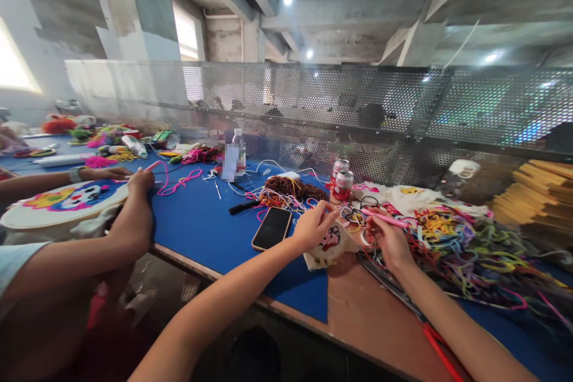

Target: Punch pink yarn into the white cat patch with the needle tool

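My right hand (394,245) is closed around a pink punch needle (388,218), whose tip points left toward a small heap of yarn loops (353,216). My left hand (314,227) reaches to the near side of those loops with its fingertips drawn together; anything pinched there is too small to make out. Under and beside it lies a piece of cream cloth (330,250) bearing a small pink and dark stitched figure. A phone (271,228) with a dark screen rests left of my left hand. Two red and silver cans (342,185) stand just behind my hands.
A tangled pile of colourful yarn (470,239) spreads to the right. Red-handled scissors (436,346) lie near my right forearm. Brown yarn (295,189) and a bottle (239,152) are further back. At left, a co-worker's hands hold an embroidery hoop (67,203). A perforated metal screen (313,101) borders the table.
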{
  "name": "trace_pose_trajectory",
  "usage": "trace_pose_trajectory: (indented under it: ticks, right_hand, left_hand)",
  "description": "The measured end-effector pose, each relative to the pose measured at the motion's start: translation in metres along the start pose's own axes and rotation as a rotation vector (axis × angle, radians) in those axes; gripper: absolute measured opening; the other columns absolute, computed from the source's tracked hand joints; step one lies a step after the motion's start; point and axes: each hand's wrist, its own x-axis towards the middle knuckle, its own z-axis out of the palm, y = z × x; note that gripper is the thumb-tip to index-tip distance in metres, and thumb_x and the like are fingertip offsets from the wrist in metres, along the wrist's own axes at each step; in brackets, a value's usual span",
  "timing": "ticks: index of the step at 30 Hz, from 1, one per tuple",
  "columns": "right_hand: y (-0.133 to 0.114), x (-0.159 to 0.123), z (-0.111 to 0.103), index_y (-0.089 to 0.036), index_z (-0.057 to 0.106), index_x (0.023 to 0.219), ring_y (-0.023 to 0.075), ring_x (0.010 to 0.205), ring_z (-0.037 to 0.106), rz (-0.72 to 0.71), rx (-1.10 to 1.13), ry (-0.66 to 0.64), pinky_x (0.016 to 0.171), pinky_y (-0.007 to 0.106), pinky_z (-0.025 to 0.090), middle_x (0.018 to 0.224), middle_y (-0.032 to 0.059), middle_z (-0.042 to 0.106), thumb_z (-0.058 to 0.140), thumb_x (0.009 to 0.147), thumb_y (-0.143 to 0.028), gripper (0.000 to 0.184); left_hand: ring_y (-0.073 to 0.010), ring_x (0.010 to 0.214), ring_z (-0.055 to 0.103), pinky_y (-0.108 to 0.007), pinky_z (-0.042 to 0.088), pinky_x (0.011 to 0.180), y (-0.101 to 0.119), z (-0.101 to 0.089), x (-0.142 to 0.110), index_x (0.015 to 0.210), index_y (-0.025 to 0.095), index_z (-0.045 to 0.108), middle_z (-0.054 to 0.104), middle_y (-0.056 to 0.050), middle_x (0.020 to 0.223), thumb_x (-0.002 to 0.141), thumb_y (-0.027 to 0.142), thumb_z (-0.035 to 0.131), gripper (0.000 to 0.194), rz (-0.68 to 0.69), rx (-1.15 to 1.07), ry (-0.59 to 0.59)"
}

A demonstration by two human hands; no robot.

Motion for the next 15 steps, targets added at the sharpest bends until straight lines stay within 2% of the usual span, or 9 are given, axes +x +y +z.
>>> trace_pose_trajectory:
  ticks: [3, 6, 10, 15]
  right_hand:
    - [0.002, 0.001, -0.002, -0.021, 0.062, 0.079, 0.0100, 0.050, 0.051, -0.029, -0.029, -0.011, 0.040, 0.021, 0.039, 0.060, -0.0042, 0.059, 0.076, 0.053, -0.033, 0.031]
    - [0.003, 0.002, -0.003, -0.021, 0.062, 0.081, 0.0111, 0.048, 0.050, -0.042, -0.052, -0.028, 0.038, 0.022, 0.035, 0.060, -0.0037, 0.058, 0.074, 0.057, -0.034, 0.029]
    - [0.003, 0.002, -0.003, -0.021, 0.062, 0.083, 0.0108, 0.048, 0.049, -0.035, -0.043, -0.024, 0.037, 0.022, 0.033, 0.060, -0.0039, 0.058, 0.074, 0.056, -0.033, 0.032]
    - [0.000, 0.001, -0.001, -0.022, 0.062, 0.082, 0.0110, 0.052, 0.051, -0.091, -0.083, 0.016, 0.041, 0.021, 0.038, 0.061, -0.0042, 0.058, 0.075, 0.056, -0.034, 0.031]
  left_hand:
    - [-0.0124, 0.059, 0.049, -0.022, 0.032, 0.055, -0.006, 0.000, 0.005, 0.074, 0.017, 0.056, 0.051, 0.003, 0.059, 0.082, 0.050, 0.045, 0.035, -0.101, -0.048, -0.091]
    - [-0.0116, 0.059, 0.047, -0.022, 0.031, 0.053, -0.012, 0.002, 0.010, 0.063, 0.016, 0.053, 0.049, 0.003, 0.059, 0.072, 0.047, 0.058, 0.034, -0.179, -0.065, -0.166]
    - [-0.0108, 0.062, 0.047, -0.022, 0.033, 0.056, -0.011, 0.003, 0.011, 0.066, 0.015, 0.054, 0.048, 0.004, 0.061, 0.070, 0.039, 0.061, 0.025, -0.171, -0.172, -0.141]
    - [-0.0099, 0.065, 0.050, -0.022, 0.038, 0.062, -0.008, 0.001, 0.011, 0.077, 0.014, 0.056, 0.054, 0.003, 0.068, 0.072, 0.036, 0.060, 0.023, -0.244, -0.563, -0.070]
